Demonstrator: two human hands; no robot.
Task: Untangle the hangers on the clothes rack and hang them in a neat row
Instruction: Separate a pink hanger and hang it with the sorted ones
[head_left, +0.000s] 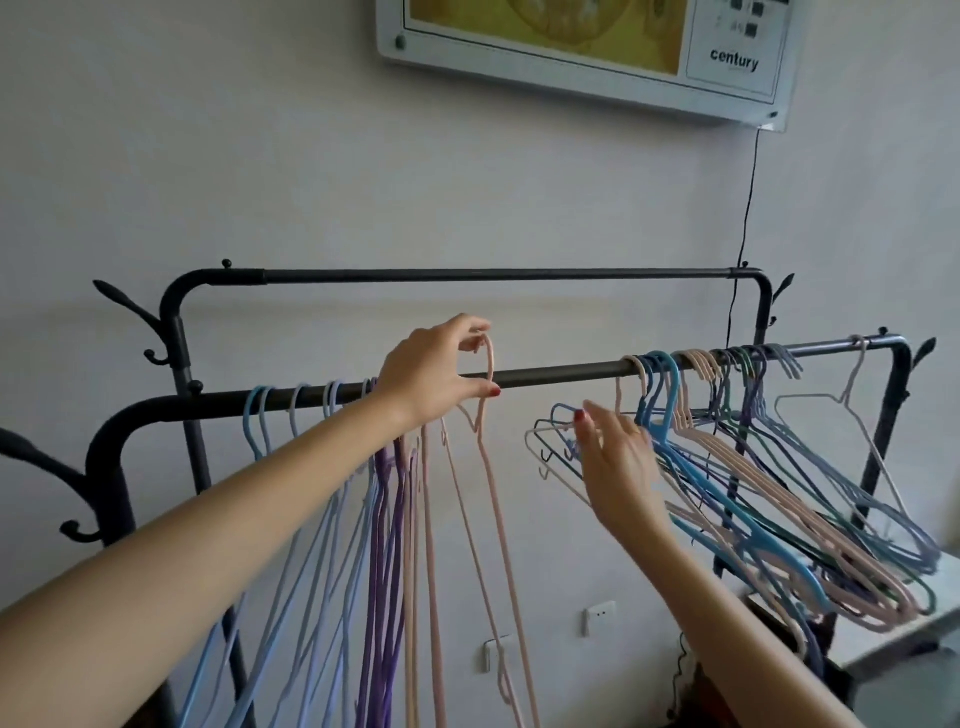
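Head view: a person is standing at a black clothes rack (550, 372), both bare arms reaching up to its front rail.
Step in hand: hanging one freed hanger into the tidy row; the task is looking roughly half done, judging by the two groups on the rail.
Left grip: the left hand (434, 376) is pinching the hook of a pink hanger (489, 374) between thumb and fingers, holding it at rail height; whether the hook is already seated over the rail I cannot tell.
Right grip: the right hand (615, 462) is released, fingers straight and spread, reaching toward the tangle and touching or nearly touching its nearest ends.
Sorted row: blue, lilac, purple and pink hangers (332, 467) are hanging straight down just to the left of the left grip and partly behind its wrist.
Tangled bunch: the tangled hangers (753, 499) are crowding the rail to the right of the right grip, tilted and interlocked, splaying down and away.
Lone hanger: one pale hanger (857, 410) is hanging apart, beyond the tangle, near the rail's far right end.
Open rail: a bare stretch is lying between the two grips.
Next move calls for: seating the pink hook squarely and letting go, then picking a single hanger at the tangle's near edge and lifting its hook clear without dragging neighbours.
Risk: pulling sideways is likely tightening the knot or tipping hangers off.
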